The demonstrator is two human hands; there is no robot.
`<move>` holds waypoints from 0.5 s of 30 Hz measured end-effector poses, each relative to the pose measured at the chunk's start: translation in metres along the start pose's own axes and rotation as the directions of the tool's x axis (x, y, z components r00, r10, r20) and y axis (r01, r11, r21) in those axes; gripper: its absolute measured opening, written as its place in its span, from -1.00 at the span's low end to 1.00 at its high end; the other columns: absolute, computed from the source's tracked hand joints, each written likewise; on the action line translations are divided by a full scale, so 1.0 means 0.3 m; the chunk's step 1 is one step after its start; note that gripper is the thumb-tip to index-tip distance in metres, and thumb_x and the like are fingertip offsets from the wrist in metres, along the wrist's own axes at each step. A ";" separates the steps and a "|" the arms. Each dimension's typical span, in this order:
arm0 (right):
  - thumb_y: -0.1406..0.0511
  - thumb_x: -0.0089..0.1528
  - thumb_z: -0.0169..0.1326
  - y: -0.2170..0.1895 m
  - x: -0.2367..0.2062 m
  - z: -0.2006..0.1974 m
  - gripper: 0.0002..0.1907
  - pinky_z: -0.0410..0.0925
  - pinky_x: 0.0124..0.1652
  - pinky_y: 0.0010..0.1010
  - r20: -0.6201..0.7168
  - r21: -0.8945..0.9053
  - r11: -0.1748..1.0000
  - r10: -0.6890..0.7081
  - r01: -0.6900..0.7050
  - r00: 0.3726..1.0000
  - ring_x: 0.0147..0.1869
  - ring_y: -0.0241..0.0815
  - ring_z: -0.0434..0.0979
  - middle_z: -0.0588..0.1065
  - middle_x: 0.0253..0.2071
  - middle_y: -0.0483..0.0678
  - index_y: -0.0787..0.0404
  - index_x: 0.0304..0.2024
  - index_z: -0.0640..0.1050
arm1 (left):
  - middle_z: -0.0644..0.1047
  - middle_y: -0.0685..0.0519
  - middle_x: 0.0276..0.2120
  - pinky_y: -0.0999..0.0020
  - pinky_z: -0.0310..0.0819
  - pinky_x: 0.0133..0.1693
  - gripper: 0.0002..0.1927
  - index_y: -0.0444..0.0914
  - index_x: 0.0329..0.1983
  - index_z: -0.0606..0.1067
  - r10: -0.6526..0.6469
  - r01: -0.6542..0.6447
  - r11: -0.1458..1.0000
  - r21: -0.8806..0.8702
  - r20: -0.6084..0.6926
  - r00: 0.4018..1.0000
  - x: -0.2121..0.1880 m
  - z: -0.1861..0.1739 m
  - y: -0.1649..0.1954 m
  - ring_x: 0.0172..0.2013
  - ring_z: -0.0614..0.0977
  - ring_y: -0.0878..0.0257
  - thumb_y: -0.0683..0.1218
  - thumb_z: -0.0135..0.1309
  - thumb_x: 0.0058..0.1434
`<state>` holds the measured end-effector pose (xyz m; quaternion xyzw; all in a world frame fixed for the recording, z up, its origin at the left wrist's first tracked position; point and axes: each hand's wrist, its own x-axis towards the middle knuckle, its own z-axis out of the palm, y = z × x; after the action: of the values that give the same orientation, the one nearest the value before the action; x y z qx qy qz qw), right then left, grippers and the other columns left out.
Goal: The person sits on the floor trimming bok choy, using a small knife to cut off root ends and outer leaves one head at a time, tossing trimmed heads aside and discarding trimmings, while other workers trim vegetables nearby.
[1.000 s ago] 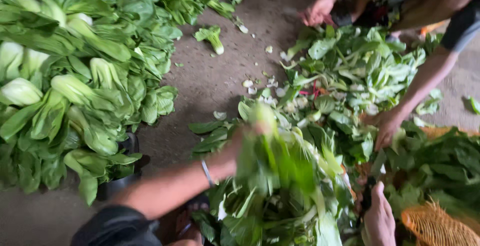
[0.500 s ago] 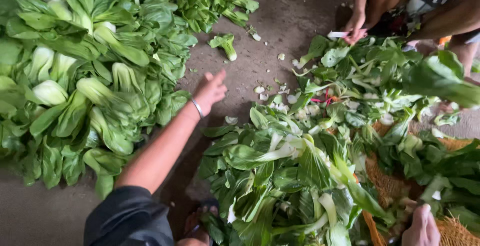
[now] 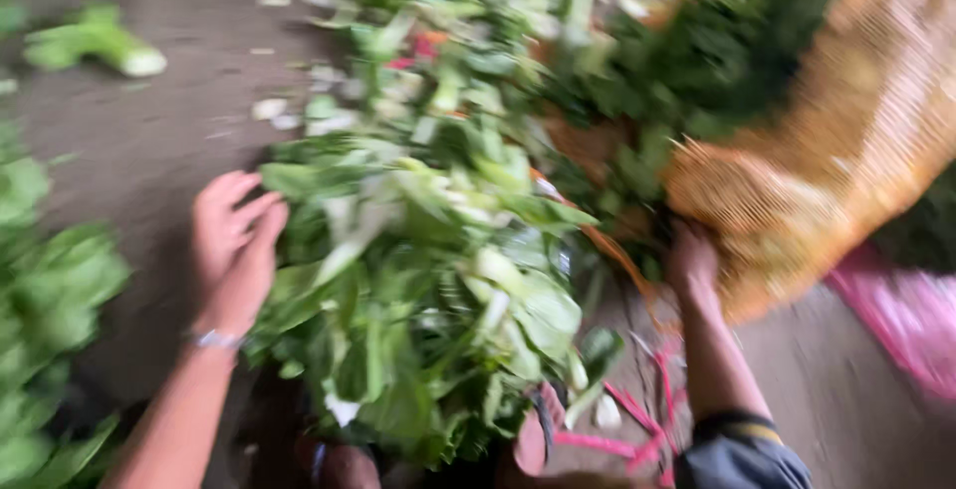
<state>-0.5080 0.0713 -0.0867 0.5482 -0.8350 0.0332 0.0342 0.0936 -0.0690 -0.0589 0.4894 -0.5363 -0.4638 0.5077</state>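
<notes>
Leafy greens (image 3: 428, 280) heaped just right of the open, flat left hand (image 3: 234, 245), touching its palm.

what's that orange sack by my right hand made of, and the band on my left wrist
The orange sack looks like woven plastic mesh: an open net texture with dark greens showing through, though motion blur softens it. The right hand grips its edge. The band on the left hand wrist is thin and pale, possibly metal or beads; too blurred to say.
</notes>
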 end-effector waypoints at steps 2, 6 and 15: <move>0.25 0.14 0.22 0.005 -0.012 -0.009 -0.48 0.35 0.12 -0.05 0.072 0.095 0.983 0.149 -0.156 0.986 0.22 0.24 0.45 0.43 0.29 0.09 0.08 0.18 0.54 | 0.30 -0.20 0.42 0.20 0.47 0.23 -0.35 -0.36 0.49 0.11 0.034 -0.036 0.999 0.014 0.098 0.995 -0.035 0.031 0.030 0.31 0.51 0.03 -0.18 0.11 0.44; 0.34 0.31 -0.07 -0.003 0.023 -0.054 -0.52 0.41 -0.04 0.09 0.158 -0.116 0.945 0.321 -0.306 0.934 0.03 0.28 0.56 0.46 0.20 0.10 -0.11 0.26 0.49 | 0.22 -0.23 0.44 0.16 0.46 0.30 -0.37 -0.40 0.47 0.09 0.090 -0.100 0.994 0.044 0.180 0.980 -0.048 0.102 0.061 0.35 0.45 0.00 -0.21 0.12 0.47; 0.29 0.39 -0.10 0.154 0.094 0.038 -0.67 0.46 -0.16 0.06 0.121 -0.182 0.943 0.304 -0.280 0.945 -0.08 0.33 0.61 0.57 -0.09 0.34 0.37 -0.10 0.64 | 0.34 -0.21 0.34 0.17 0.53 0.15 -0.35 -0.40 0.40 0.17 0.039 -0.062 0.978 0.201 0.117 0.992 -0.043 0.120 0.026 0.22 0.54 0.03 -0.15 0.17 0.33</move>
<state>-0.5618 0.0628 -0.0964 0.4145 -0.9072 -0.0710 0.0117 0.0573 -0.0554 -0.0542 0.4981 -0.6211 -0.4201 0.4355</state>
